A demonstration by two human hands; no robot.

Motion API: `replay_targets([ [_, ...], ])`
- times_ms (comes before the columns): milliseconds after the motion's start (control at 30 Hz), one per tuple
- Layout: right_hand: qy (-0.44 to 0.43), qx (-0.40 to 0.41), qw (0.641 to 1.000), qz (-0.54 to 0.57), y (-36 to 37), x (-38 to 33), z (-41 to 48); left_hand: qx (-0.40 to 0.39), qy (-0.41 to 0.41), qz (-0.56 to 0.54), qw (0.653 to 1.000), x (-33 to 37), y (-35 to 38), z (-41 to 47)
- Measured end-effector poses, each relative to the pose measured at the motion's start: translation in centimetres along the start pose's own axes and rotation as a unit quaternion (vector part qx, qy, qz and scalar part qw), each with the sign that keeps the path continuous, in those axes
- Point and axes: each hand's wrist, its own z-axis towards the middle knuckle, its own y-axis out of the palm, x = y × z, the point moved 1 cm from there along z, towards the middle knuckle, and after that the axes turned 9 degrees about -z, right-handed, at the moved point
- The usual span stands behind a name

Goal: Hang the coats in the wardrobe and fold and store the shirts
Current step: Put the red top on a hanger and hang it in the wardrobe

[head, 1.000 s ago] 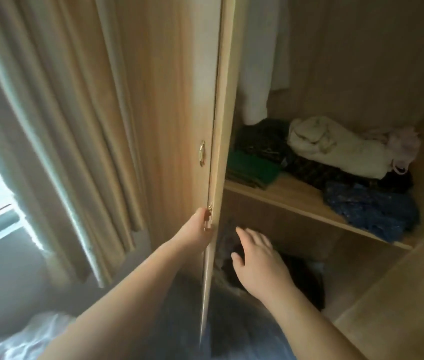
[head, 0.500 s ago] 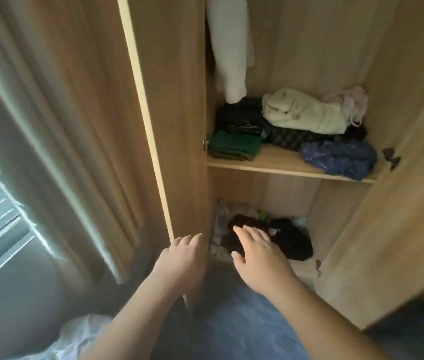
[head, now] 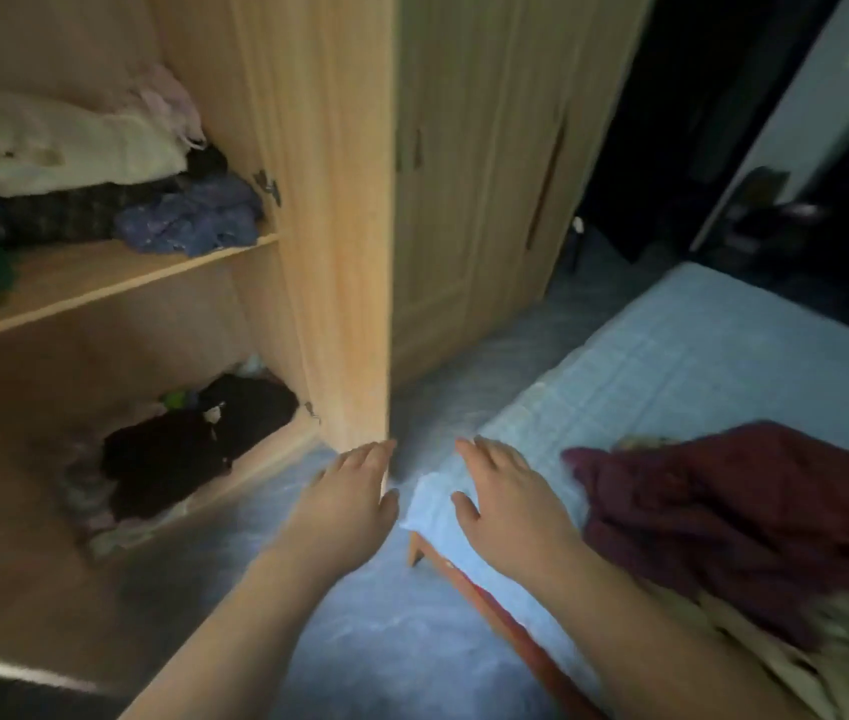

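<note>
The wooden wardrobe [head: 100, 283] stands open on the left. Its shelf carries a cream garment [head: 58, 148], a blue garment [head: 193, 215] and dark clothes; black clothes [head: 193, 444] lie on the bottom. The right door [head: 344, 226] stands open edge-on. My left hand [head: 354, 491] has straight fingers touching the door's lower edge. My right hand [head: 505, 491] hovers open and empty over the corner of the bed [head: 697, 356]. A maroon garment [head: 755, 517] lies crumpled on the bed to the right of that hand, with pale clothes [head: 786, 652] beneath it.
More wardrobe doors [head: 484, 174] stand shut behind the open one. The bed's wooden frame [head: 484, 610] juts out between me and the wardrobe, with blue floor [head: 386, 631] in the gap. A dark doorway [head: 723, 122] lies at the back right.
The view swung right, from the left door and curtain to the right door and the bed. My left hand left the left door and now touches the right door's edge.
</note>
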Motion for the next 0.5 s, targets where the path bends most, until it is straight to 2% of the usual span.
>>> replay_targets([
  [233, 0.154, 0.003, 0.988, 0.015, 0.6, 17.8, -8.7, -0.099, 0.15, 0.028, 0.983, 16.3, 10.9, 5.7],
  [500, 0.258, -0.01, 0.965, 0.038, 1.8, 36.4, -17.4, -0.178, 0.244, 0.013, 0.953, 35.2, 25.6, 9.7],
])
